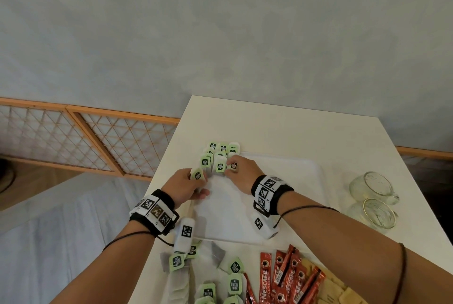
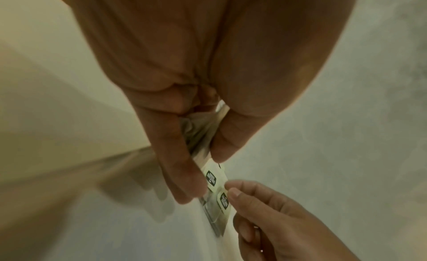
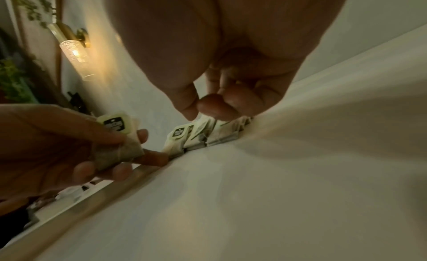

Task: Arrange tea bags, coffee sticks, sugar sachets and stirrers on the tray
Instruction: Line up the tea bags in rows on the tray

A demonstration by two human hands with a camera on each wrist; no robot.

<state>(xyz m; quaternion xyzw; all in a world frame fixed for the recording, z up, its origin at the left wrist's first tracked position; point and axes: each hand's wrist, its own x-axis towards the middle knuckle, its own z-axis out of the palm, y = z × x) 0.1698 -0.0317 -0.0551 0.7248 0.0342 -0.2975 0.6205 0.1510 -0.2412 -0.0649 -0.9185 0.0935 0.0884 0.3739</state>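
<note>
A white tray (image 1: 289,176) lies on the table. A row of tea bags (image 1: 220,156) with green tags stands upright in its far left corner, also seen in the right wrist view (image 3: 208,135). My left hand (image 1: 199,181) holds one tea bag (image 1: 197,175) just left of the row, pinched between thumb and fingers (image 2: 205,175). My right hand (image 1: 230,167) pinches the top of a tea bag at the near end of the row (image 3: 196,113). Loose tea bags (image 1: 234,284), red coffee sticks (image 1: 282,276) and tan sugar sachets (image 1: 340,294) lie in front of the tray.
Two glass mugs (image 1: 373,188) (image 1: 377,216) lie on their sides at the right of the tray. The table's left edge (image 1: 169,156) runs close to the tea bag row. A wooden lattice panel (image 1: 85,139) stands on the floor at the left.
</note>
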